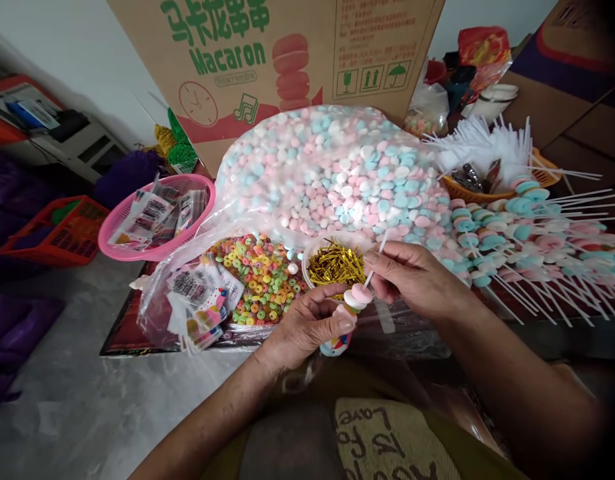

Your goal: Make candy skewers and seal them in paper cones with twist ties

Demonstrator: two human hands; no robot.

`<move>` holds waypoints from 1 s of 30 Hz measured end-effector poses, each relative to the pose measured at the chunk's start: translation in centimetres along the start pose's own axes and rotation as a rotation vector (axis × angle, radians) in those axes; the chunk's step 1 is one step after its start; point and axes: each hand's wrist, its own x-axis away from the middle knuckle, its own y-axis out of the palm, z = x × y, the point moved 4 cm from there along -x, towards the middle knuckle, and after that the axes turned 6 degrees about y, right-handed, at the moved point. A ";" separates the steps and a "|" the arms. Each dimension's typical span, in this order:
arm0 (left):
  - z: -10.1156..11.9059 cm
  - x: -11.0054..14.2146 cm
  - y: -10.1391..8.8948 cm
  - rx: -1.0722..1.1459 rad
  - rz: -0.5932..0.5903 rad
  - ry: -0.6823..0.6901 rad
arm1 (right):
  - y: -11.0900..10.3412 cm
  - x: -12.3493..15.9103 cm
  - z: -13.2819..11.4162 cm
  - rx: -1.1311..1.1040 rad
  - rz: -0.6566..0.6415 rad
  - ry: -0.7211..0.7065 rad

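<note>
My left hand (311,325) is closed around a small stack of round candies (356,296), pink and white on top, with more colours below the fingers. My right hand (412,277) pinches a thin white stick (376,261) that runs down into the top of that stack. Both hands work just in front of a white bowl of gold twist ties (335,262). Behind it lies a large clear bag of pink, blue and white candy discs (332,170).
Coloured candy rings (260,273) and printed labels (200,300) lie in plastic at left. A pink basket (157,217) holds more labels. Finished candy skewers (527,243) pile at right by an orange basket of white sticks (487,157). A Macaron carton (267,60) stands behind.
</note>
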 end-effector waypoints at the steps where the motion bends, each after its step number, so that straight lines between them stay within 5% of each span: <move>1: -0.2 0.2 -0.4 0.000 -0.063 -0.047 | 0.2 0.1 0.5 -0.045 -0.002 0.029; 4: -0.9 1.4 -1.2 -0.103 -0.317 -0.294 | 0.6 0.4 1.8 -0.189 0.011 0.091; 7: -1.2 2.4 -1.5 -0.334 -0.387 -0.450 | 0.5 0.5 2.1 -0.285 0.050 0.086; 15: 0.3 2.2 -0.3 -0.543 -0.256 -0.306 | -0.3 1.3 -0.4 -0.065 -0.029 -0.165; 19: 0.8 2.2 -0.6 -0.550 -0.376 -0.419 | -0.7 2.4 -2.5 0.052 -0.227 -0.315; 24: 0.5 2.1 0.6 -0.540 -0.606 -0.431 | -1.1 2.0 -4.4 0.061 -0.395 -0.228; 30: 0.5 1.9 0.8 -0.587 -0.606 -0.417 | -0.9 0.9 -5.6 0.255 -0.511 -0.387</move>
